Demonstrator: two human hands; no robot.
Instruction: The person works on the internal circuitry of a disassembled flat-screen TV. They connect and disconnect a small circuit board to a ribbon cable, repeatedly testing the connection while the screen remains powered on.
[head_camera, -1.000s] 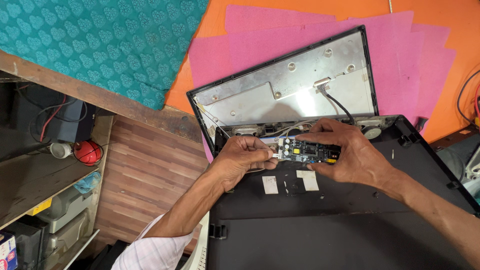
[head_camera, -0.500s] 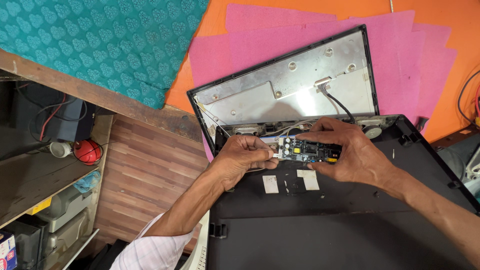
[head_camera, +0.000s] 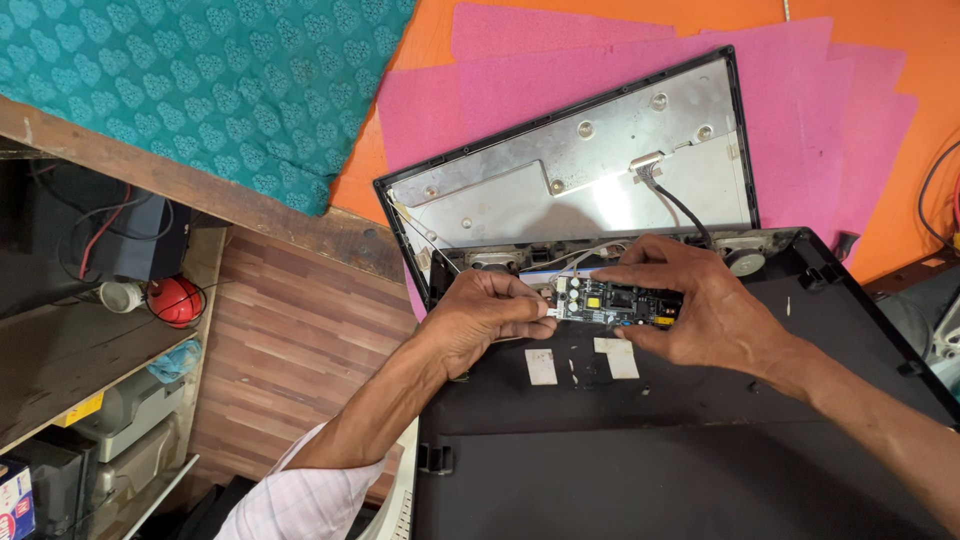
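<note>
A small dark circuit board with yellow and black parts is held over the opened screen set. My right hand grips the board from above and below at its right end. My left hand pinches a small white connector at the board's left end. Behind them lies the metal back of the display panel in its black frame, with a black cable running from a plug on the panel down toward the board. The black rear cover lies under my forearms.
Pink sheets and an orange surface lie under the panel, a teal patterned cloth at the upper left. A wooden shelf at the left holds a red round object, wires and boxes. Wood-pattern floor shows below.
Both hands stay on the board; my left fingers have shifted slightly at the white connector. Nothing else has moved.
</note>
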